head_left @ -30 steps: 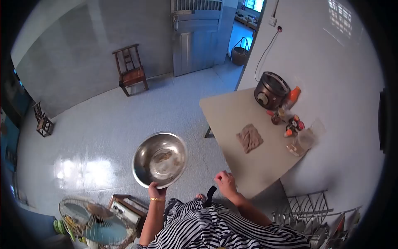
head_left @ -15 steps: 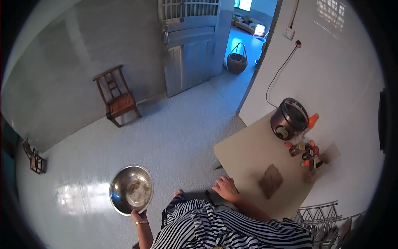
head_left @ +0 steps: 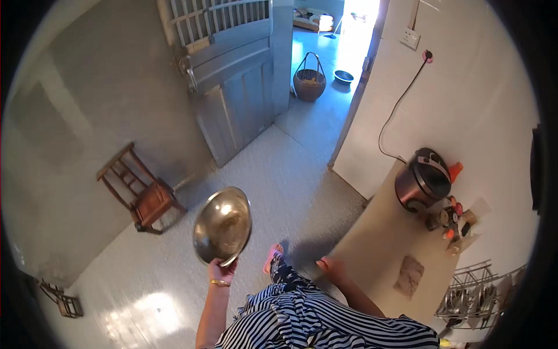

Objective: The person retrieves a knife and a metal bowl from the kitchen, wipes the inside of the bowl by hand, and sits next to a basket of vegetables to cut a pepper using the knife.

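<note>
A shiny metal basin [head_left: 224,224], its inside marked with a brownish stain, is held by the rim in my left hand [head_left: 222,271]. The basin is tilted, out in front of my body above the floor. My left hand is closed on its near edge, with a gold-coloured bracelet at the wrist. Off to the other side, my right hand [head_left: 331,269] is close to the edge of the beige table [head_left: 366,262]. Motion blurs its fingers, so their pose is unclear; nothing shows in it. A brown cloth [head_left: 409,276] lies on the table.
A rice cooker [head_left: 424,181] and several condiment jars [head_left: 450,220] stand along the wall side of the table. The grey door [head_left: 235,87] stands open, with a basket [head_left: 310,82] and a dark basin [head_left: 343,77] beyond it. A wooden chair [head_left: 152,198] is by the left wall.
The view has shifted toward the doorway, and a foot in a pink slipper has come forward. My left hand has raised and tilted the basin. My right hand has moved and become blurred.
</note>
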`<move>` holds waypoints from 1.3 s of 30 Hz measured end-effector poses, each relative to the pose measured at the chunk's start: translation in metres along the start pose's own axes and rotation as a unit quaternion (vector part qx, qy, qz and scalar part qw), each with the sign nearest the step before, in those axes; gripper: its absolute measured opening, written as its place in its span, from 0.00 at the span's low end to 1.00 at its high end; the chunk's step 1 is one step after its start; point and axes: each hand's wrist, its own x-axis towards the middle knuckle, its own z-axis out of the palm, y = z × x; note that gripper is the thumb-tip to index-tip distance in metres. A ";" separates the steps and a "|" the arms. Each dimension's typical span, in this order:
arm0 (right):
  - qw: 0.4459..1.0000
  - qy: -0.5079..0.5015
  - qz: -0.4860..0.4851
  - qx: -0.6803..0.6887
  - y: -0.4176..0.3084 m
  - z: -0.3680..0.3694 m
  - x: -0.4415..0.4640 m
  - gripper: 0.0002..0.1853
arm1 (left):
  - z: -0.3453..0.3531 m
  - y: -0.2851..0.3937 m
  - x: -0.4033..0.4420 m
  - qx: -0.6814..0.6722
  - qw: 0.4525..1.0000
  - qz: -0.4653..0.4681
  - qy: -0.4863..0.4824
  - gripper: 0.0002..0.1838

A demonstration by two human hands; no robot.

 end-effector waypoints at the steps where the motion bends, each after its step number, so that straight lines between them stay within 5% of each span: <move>1: 0.999 0.033 -0.018 -0.003 -0.006 -0.004 0.021 0.07 | 0.013 0.002 0.018 0.009 1.000 -0.026 -0.012 0.22; 6: 0.980 0.149 -0.128 0.026 -0.036 -0.020 0.174 0.06 | 0.090 0.032 0.090 0.092 0.992 -0.084 0.029 0.22; 9: 0.968 0.188 -0.161 -0.036 -0.086 -0.046 0.255 0.19 | 0.113 0.051 0.142 0.093 0.991 -0.083 0.047 0.21; 14: 0.971 0.025 -0.236 0.041 -0.128 -0.049 0.370 0.18 | 0.178 0.085 0.210 0.127 0.985 -0.078 0.084 0.18; 18: 0.974 0.082 -0.201 0.065 -0.123 -0.040 0.448 0.15 | 0.227 0.117 0.304 0.136 0.983 -0.114 0.037 0.17; 24: 0.999 -0.013 0.041 0.001 -0.097 -0.059 0.542 0.17 | 0.346 0.161 0.435 0.326 0.941 -0.092 -0.002 0.14; 27: 0.977 0.017 0.105 0.184 -0.095 -0.077 0.590 0.22 | 0.417 0.167 0.494 0.399 0.913 -0.074 -0.035 0.09; 30: 0.846 0.056 0.229 0.479 -0.081 -0.072 0.630 0.29 | 0.484 0.156 0.544 0.499 0.860 -0.092 -0.053 0.06; 31: 0.842 0.055 0.236 0.481 -0.077 -0.076 0.642 0.29 | 0.511 0.147 0.548 0.498 0.858 -0.101 -0.076 0.03; 33: 0.679 0.060 0.332 0.652 -0.073 -0.093 0.669 0.30 | 0.542 0.125 0.579 0.513 0.847 -0.105 -0.087 0.02; 36: 0.622 0.075 0.369 0.686 -0.035 -0.109 0.713 0.25 | 0.594 0.096 0.608 0.563 0.796 -0.167 -0.147 0.03; 39: 0.580 0.103 0.376 0.715 0.010 -0.131 0.767 0.18 | 0.649 0.067 0.633 0.559 0.800 -0.169 -0.138 0.04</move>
